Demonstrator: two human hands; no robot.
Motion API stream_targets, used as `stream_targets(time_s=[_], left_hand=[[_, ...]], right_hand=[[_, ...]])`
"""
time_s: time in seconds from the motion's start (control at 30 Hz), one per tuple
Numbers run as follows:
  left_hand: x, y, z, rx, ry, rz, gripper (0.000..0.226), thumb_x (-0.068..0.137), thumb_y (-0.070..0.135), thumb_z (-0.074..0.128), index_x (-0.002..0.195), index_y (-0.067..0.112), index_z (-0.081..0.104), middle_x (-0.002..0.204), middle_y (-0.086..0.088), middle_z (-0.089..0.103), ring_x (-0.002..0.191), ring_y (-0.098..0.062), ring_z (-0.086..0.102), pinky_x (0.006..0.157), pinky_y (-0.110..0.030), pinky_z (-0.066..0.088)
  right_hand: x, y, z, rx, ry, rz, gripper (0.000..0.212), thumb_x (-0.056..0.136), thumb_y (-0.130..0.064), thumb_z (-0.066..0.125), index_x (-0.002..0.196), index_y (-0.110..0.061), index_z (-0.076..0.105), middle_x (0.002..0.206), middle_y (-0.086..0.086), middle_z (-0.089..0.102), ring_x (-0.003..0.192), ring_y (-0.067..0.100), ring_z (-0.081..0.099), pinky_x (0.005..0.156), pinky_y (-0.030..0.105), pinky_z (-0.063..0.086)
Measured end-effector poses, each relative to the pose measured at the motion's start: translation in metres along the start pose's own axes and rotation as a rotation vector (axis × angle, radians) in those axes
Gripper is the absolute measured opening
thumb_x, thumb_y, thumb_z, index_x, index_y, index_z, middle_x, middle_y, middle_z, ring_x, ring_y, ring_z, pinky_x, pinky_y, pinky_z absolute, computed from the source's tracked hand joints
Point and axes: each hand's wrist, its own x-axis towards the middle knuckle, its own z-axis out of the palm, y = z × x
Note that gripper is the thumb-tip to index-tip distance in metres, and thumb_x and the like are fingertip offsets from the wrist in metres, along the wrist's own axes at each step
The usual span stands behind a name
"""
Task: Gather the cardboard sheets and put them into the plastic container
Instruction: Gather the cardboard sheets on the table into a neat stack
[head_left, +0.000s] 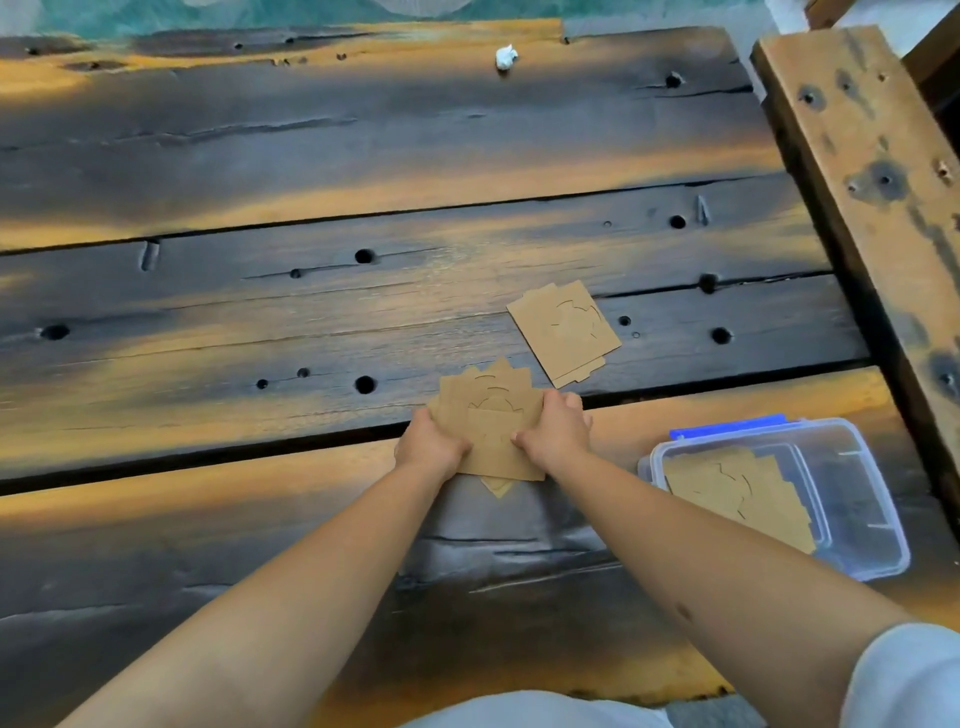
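A fanned pile of brown cardboard sheets (491, 415) with curved cut-outs lies on the dark wooden table (311, 312). My left hand (431, 441) grips the pile's left edge and my right hand (553, 431) grips its right edge. A second small stack of cardboard sheets (563, 330) lies flat just beyond, up and to the right. The clear plastic container (862, 519) sits open to the right of my right forearm, with several cardboard sheets (727, 488) lying inside it.
A blue lid (727, 430) sits behind the container. A crumpled white scrap (505, 56) lies near the table's far edge. A thick wooden beam (872, 182) runs along the right side. The planks have holes and gaps.
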Motion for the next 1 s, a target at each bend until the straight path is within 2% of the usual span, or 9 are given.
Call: stream_targets(time_s=[0.1,0.2,0.27,0.33,0.43,0.53,0.73,0.83,1.0], left_hand=[[0.001,0.001,-0.003,0.023,0.019,0.016,0.073,0.072,0.022,0.076,0.131,0.022,0.034,0.109,0.005,0.056,0.098,-0.031,0.060,0.081,-0.036,0.049],[0.002,0.000,-0.004,0.066,0.019,0.036,0.091,0.073,0.019,0.075,0.144,0.025,0.018,0.111,-0.002,0.058,0.089,-0.029,0.057,0.081,-0.038,0.051],[0.001,0.000,-0.002,0.077,0.016,0.034,0.095,0.074,0.018,0.071,0.149,0.029,0.013,0.116,-0.006,0.062,0.099,-0.032,0.059,0.089,-0.041,0.051],[0.000,0.000,-0.001,0.088,0.006,0.058,0.095,0.075,0.014,0.069,0.151,0.031,0.015,0.124,-0.006,0.062,0.113,-0.032,0.057,0.098,-0.041,0.046],[-0.001,0.001,-0.003,0.096,-0.011,0.094,0.089,0.076,0.011,0.069,0.149,0.030,0.022,0.127,-0.005,0.061,0.115,-0.031,0.056,0.100,-0.040,0.044],[0.000,0.002,-0.007,0.085,-0.010,0.111,0.082,0.078,0.016,0.071,0.147,0.027,0.028,0.129,-0.007,0.061,0.117,-0.033,0.055,0.099,-0.039,0.044],[-0.002,0.006,-0.008,0.069,0.008,0.170,0.063,0.080,0.015,0.070,0.132,0.029,0.038,0.115,-0.003,0.065,0.087,-0.022,0.053,0.073,-0.029,0.039],[-0.004,0.012,-0.006,0.073,-0.007,0.184,0.069,0.080,0.017,0.073,0.137,0.028,0.035,0.119,-0.004,0.063,0.092,-0.024,0.055,0.075,-0.030,0.040],[-0.013,0.025,0.003,-0.006,-0.029,0.213,0.078,0.079,0.017,0.076,0.142,0.028,0.032,0.131,-0.005,0.058,0.114,-0.028,0.057,0.094,-0.034,0.046]], right_hand=[[0.002,0.000,0.002,-0.056,-0.011,0.005,0.059,0.077,-0.039,0.076,0.124,-0.019,0.046,0.130,0.008,0.046,0.122,0.032,0.040,0.092,0.036,0.037],[0.002,-0.001,0.006,-0.071,-0.012,0.010,0.061,0.078,-0.036,0.074,0.127,-0.023,0.040,0.121,0.005,0.057,0.122,0.031,0.042,0.091,0.038,0.037],[0.000,-0.002,0.008,-0.021,-0.016,0.012,0.076,0.078,-0.030,0.074,0.139,-0.028,0.028,0.099,-0.002,0.058,0.122,0.029,0.041,0.095,0.040,0.040],[-0.003,-0.004,0.008,0.013,-0.018,0.011,0.086,0.078,-0.027,0.074,0.144,-0.033,0.020,0.082,-0.009,0.047,0.119,0.028,0.040,0.094,0.040,0.041],[-0.004,-0.006,0.004,0.024,-0.038,0.005,0.083,0.077,-0.026,0.075,0.142,-0.032,0.024,0.111,-0.001,0.061,0.121,0.029,0.039,0.096,0.041,0.041],[-0.006,-0.010,0.005,-0.002,-0.031,0.001,0.079,0.078,-0.025,0.074,0.143,-0.029,0.029,0.133,0.004,0.052,0.127,0.031,0.039,0.101,0.042,0.039],[-0.013,-0.009,0.002,0.084,-0.053,-0.043,0.057,0.080,-0.016,0.071,0.127,-0.019,0.039,0.124,0.014,0.048,0.113,0.033,0.052,0.089,0.035,0.044],[-0.014,-0.001,-0.009,0.152,-0.066,-0.083,0.065,0.076,-0.017,0.075,0.132,-0.019,0.040,0.125,0.013,0.049,0.116,0.031,0.051,0.090,0.033,0.043],[-0.013,0.010,-0.033,0.186,-0.024,-0.135,0.072,0.078,-0.020,0.078,0.138,-0.013,0.041,0.130,0.013,0.054,0.122,0.031,0.052,0.092,0.031,0.040]])
